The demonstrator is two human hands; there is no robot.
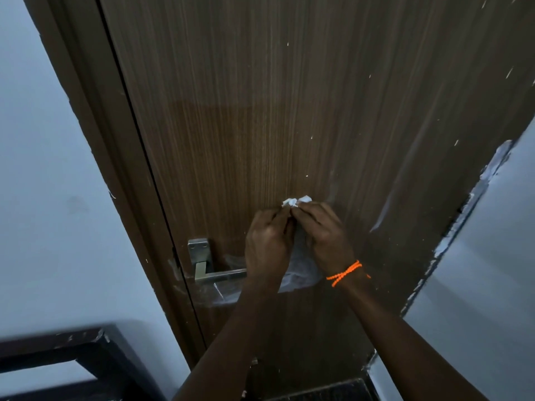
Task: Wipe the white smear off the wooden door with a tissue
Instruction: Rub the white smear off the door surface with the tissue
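Note:
A brown wooden door fills the view. Both hands are raised in front of it, close together. My left hand and my right hand pinch a white tissue between their fingertips; its crumpled top sticks out above the fingers and the rest hangs down between the palms. A long pale white smear runs diagonally on the door to the right of my hands. Small white flecks dot the wood higher up.
A metal lever handle sits left of my left hand, with plastic film around it. The door frame and a pale wall lie left; another wall edge stands right. A dark railing is at lower left.

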